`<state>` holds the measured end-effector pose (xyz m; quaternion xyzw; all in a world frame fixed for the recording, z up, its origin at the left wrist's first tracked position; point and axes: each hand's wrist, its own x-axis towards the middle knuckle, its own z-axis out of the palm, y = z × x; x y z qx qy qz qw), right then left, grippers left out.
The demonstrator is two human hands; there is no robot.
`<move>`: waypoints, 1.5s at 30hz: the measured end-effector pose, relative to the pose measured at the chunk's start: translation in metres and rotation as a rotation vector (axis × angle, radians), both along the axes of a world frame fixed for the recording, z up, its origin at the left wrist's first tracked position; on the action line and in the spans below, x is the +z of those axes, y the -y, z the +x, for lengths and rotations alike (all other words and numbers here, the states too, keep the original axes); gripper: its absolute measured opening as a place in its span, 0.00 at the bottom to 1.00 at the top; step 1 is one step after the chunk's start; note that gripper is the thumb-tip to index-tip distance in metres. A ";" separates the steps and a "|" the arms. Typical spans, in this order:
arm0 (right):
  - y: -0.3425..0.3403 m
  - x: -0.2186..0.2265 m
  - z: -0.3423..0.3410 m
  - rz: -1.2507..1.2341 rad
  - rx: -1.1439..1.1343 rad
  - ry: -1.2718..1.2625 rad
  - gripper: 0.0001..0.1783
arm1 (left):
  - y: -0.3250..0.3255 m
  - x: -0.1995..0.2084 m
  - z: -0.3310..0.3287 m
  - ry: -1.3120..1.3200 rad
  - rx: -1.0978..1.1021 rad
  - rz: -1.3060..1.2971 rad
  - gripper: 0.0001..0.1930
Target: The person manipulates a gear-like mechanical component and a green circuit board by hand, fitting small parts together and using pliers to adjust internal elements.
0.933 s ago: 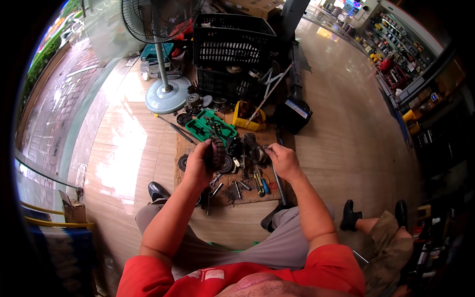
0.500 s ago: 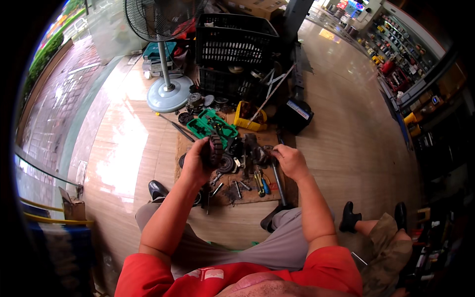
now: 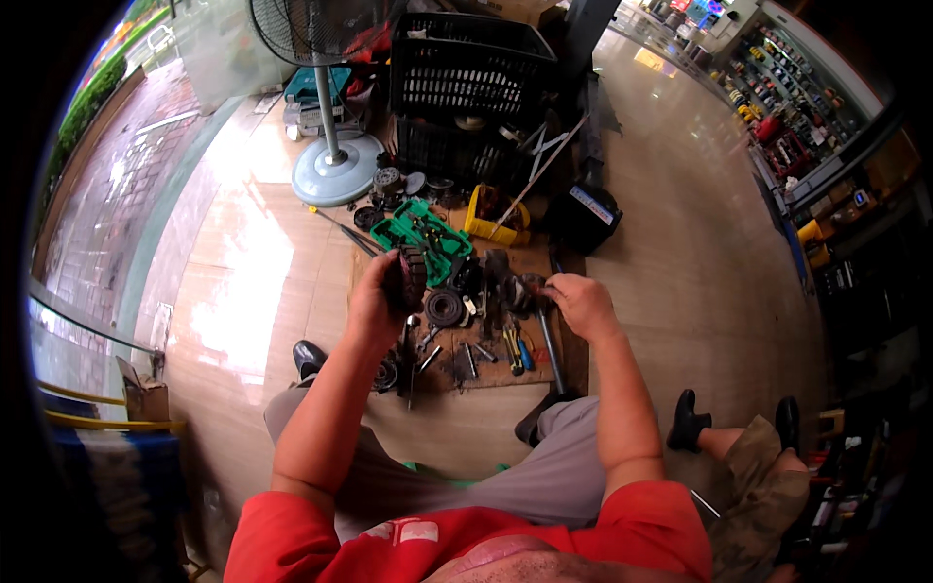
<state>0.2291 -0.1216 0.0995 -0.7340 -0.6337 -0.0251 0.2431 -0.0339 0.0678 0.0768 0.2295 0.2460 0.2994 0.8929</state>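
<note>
My left hand (image 3: pixel 371 303) is closed around a dark round part (image 3: pixel 414 276) with a ribbed rim, held up over the cardboard. My right hand (image 3: pixel 585 305) is pinched closed beside a dark, greasy metal piece (image 3: pixel 515 294); whatever its fingertips grip is too small to name. Under that hand lies a long tool with a grey metal shaft (image 3: pixel 549 345). Between my hands, a black ring-shaped part (image 3: pixel 444 307) rests on the cardboard (image 3: pixel 457 374). Nearer me are yellow-handled pliers (image 3: pixel 512 350), a blue-handled tool (image 3: pixel 526 356) and several small metal rods (image 3: pixel 470 360).
Beyond my hands lie an open green tool case (image 3: pixel 428 239) and a yellow bin (image 3: pixel 496 216). Stacked black crates (image 3: pixel 471 73), a standing fan's base (image 3: pixel 335 171) and a black box (image 3: pixel 583 219) stand farther back. Another person's legs (image 3: pixel 743 462) are at my right.
The view has shifted slightly, so the floor items sit higher in it. My left hand has moved a little left with the round part, uncovering more of the black ring. My right hand has barely moved.
</note>
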 end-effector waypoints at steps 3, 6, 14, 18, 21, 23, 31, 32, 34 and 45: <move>-0.002 -0.004 0.002 -0.023 -0.018 -0.019 0.06 | 0.000 -0.001 -0.005 0.010 0.015 -0.021 0.08; -0.002 -0.009 0.007 -0.110 -0.117 -0.048 0.10 | 0.006 -0.002 -0.004 -0.006 0.065 0.074 0.07; -0.016 0.010 -0.027 0.171 -0.090 -0.431 0.18 | 0.031 -0.006 0.007 -0.195 -0.025 0.304 0.24; -0.024 0.001 -0.055 0.076 0.169 -0.621 0.22 | 0.046 0.000 0.013 -0.274 -0.105 0.416 0.30; -0.025 0.005 -0.068 -0.094 0.257 -0.808 0.23 | 0.051 -0.002 0.016 -0.283 -0.172 0.463 0.31; -0.026 -0.010 -0.065 -0.167 0.277 -0.940 0.22 | 0.052 -0.005 0.018 -0.281 -0.225 0.488 0.31; -0.020 -0.005 -0.053 -0.151 0.234 -0.615 0.13 | 0.059 -0.001 0.018 -0.167 -0.349 0.367 0.37; -0.020 -0.001 -0.051 -0.127 0.228 -0.565 0.12 | 0.058 -0.004 0.018 -0.186 -0.354 0.408 0.38; -0.019 0.003 -0.049 -0.060 0.206 -0.496 0.09 | 0.059 -0.005 0.020 -0.298 -0.355 0.515 0.37; -0.008 0.019 -0.045 -0.004 0.283 -0.532 0.04 | 0.057 -0.021 0.031 -0.509 -0.111 0.558 0.37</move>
